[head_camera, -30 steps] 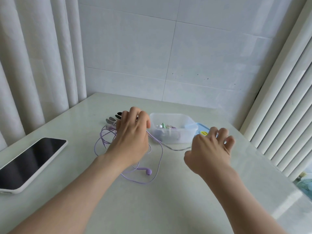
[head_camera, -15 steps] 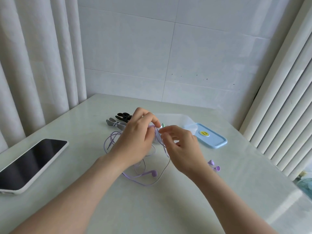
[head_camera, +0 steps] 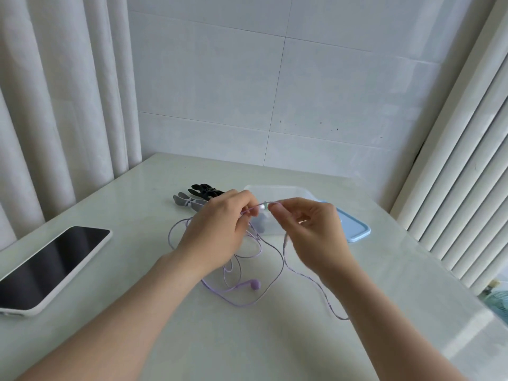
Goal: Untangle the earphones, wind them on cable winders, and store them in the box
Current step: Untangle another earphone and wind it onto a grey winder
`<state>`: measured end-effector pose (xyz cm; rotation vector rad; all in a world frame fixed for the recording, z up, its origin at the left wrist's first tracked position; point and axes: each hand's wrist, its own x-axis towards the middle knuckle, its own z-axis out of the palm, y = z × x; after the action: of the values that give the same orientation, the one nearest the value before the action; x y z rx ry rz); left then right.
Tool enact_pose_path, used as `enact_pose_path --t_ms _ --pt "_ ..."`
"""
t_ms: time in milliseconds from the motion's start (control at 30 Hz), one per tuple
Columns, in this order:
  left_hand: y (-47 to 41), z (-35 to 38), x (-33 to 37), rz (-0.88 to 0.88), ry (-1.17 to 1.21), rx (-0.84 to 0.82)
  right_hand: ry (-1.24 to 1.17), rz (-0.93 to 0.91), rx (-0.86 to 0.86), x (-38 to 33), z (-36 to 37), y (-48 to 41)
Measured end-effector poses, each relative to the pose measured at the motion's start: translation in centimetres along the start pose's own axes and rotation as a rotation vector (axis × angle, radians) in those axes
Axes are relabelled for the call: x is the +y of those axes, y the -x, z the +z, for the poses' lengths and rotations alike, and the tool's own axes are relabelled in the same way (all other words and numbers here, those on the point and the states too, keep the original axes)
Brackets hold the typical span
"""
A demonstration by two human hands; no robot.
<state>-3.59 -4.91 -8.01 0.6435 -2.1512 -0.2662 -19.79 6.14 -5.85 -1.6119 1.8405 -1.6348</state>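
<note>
Meanwhile the left hand (head_camera: pixel 217 232) and the right hand (head_camera: pixel 310 232) were raised just in front of the clear box (head_camera: pixel 286 189), with a short stretch of the purple earphones (head_camera: pixel 254 284) drawn nearly level between them. The left thumb and forefinger pinched the cable, the other fingers curled in. The right thumb and forefinger pinched a small pale piece at the cable's end, too small to identify. Half a second earlier the two hands had been crowded together lower over the tangle; now they stood a little apart and higher, and one second earlier the right hand had been spread open beside the blue lid (head_camera: pixel 354 229), holding nothing. Most of the cable lay in loose loops on the table (head_camera: pixel 247 339) under the left wrist, one earbud resting near where it had been before. A strand now trailed away under the right forearm, where two earbuds had shown half a second ago. The grey and black cable winders (head_camera: pixel 189 202) stayed left of the box, and the phone (head_camera: pixel 55 259) lay face up at the far left as before.
</note>
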Motion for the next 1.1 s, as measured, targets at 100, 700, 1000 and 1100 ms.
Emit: enact_pose_path --t_ms 100,700,1000,1100 --pt "0.2 0.0 -1.1 -0.03 -0.056 -0.015 -0.514 0.176 -0.024 -1.1 -0.5 -0.2" --pt "0.4 0.2 -0.7 -0.215 0.066 -0.092 -0.199 0.039 0.262 -2.4 -0.9 -0.4" --pt "0.4 -0.3 0.0 -0.32 0.074 -0.185 0.631 -0.191 -0.132 1.1 0.0 0.6" --pt "0.2 -0.4 0.1 -0.375 0.046 -0.206 0.621 -0.223 -0.075 1.2 -0.3 0.4"
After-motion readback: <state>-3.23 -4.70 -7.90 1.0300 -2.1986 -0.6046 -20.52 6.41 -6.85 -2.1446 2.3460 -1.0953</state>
